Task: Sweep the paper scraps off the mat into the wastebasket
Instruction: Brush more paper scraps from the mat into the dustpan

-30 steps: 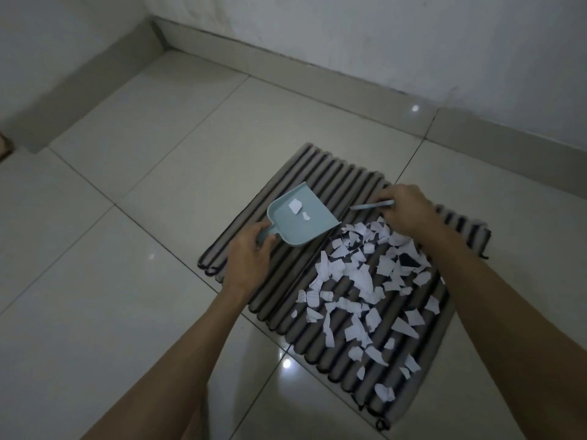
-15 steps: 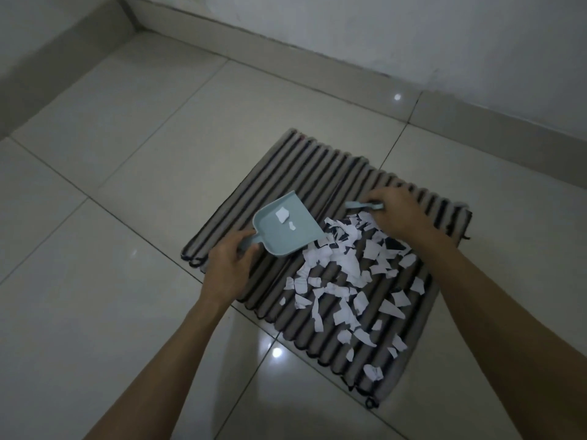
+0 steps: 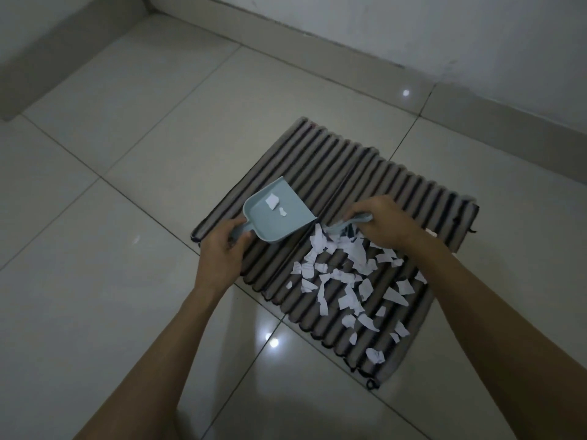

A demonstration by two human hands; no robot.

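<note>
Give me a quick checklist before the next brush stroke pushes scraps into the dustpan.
1. Left hand grips the dustpan handle: ok.
2. Right hand holds the brush: ok.
3. Dustpan's open edge faces the paper scraps on the mat: ok.
4. That edge lies flat against the ribbed mat: cannot tell.
5. Room left in the dustpan, only two scraps inside: ok.
6. Wastebasket within view for emptying: not ok, none visible.

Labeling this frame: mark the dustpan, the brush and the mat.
dustpan (image 3: 282, 217): head view, flat floor of the scoop.
brush (image 3: 352, 221): head view, pale handle just left of the right hand.
mat (image 3: 365, 166): head view, bare ribbed far part.
</note>
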